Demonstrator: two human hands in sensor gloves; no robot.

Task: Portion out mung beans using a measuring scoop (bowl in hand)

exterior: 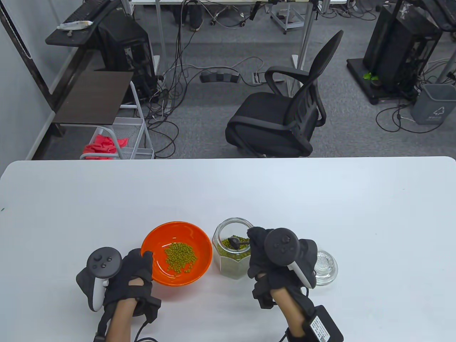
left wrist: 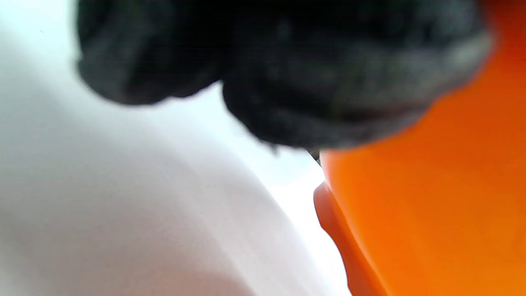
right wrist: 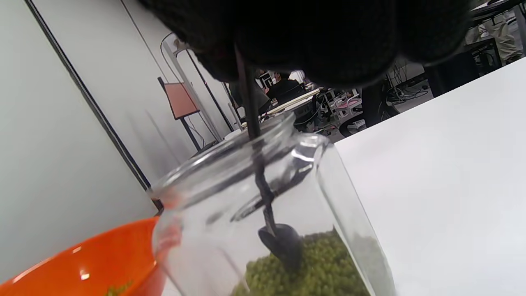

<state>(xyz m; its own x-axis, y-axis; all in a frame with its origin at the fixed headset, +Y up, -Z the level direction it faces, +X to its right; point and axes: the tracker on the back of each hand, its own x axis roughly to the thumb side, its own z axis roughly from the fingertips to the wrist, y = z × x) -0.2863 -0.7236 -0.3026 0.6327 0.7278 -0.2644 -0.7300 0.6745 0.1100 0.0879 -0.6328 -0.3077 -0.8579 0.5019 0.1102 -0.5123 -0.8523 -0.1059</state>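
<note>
An orange bowl (exterior: 185,237) with a small heap of green mung beans (exterior: 180,257) stands on the white table (exterior: 320,199). My left hand (exterior: 137,270) grips the bowl's near left rim; the bowl's outer wall (left wrist: 431,213) fills the left wrist view, under my gloved fingers (left wrist: 328,82). To the right stands an open glass jar (exterior: 233,253) part full of mung beans (right wrist: 324,267). My right hand (exterior: 265,254) holds the thin handle of a black measuring scoop (right wrist: 283,242), whose head is down inside the jar, touching the beans.
A glass jar lid (exterior: 326,267) lies on the table just right of my right hand. A black office chair (exterior: 285,117) stands beyond the table's far edge, and a wire cart (exterior: 117,139) stands at the far left.
</note>
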